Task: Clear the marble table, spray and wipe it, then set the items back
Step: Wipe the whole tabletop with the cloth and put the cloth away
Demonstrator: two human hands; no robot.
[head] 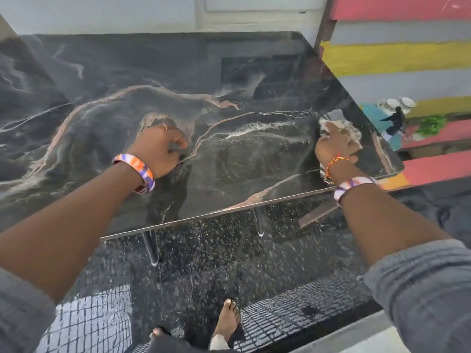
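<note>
Both arms are out over the black marble table [107, 80], its top dark and glossy with pale and rust-coloured veins running across it. The right hand [334, 146] is down near the table's right edge, fingers curled over a crumpled whitish cloth [353, 131] and pressing it flat against the marble; the cloth bulges out beyond the knuckles toward the far side. The left hand [160, 146] sits near the middle of the top, well apart from the cloth, fingers bent under with the knuckles and fingertips resting on the stone, and nothing visible in its grip. Whether it is truly clenched or just braced, I cannot tell for sure; it looks like a loose prop on the surface.

Each wrist carries a band: an orange, purple and white wristband [135, 171] on the left, a paler patterned band [353, 186] on the right, with a thin orange thread bracelet [335, 161] just above it. Grey sleeves [420, 289] are pushed up both forearms.

Beyond the table's right corner, a striped mat [397, 57] in pink, yellow and grey lies on the floor, and on it sit some white cups [396, 103] and a bunch of green leaves [432, 124]. Below the near edge, a speckled dark floor [216, 250] shines, with 2 feet in sandals [228, 319] at the bottom.
</note>
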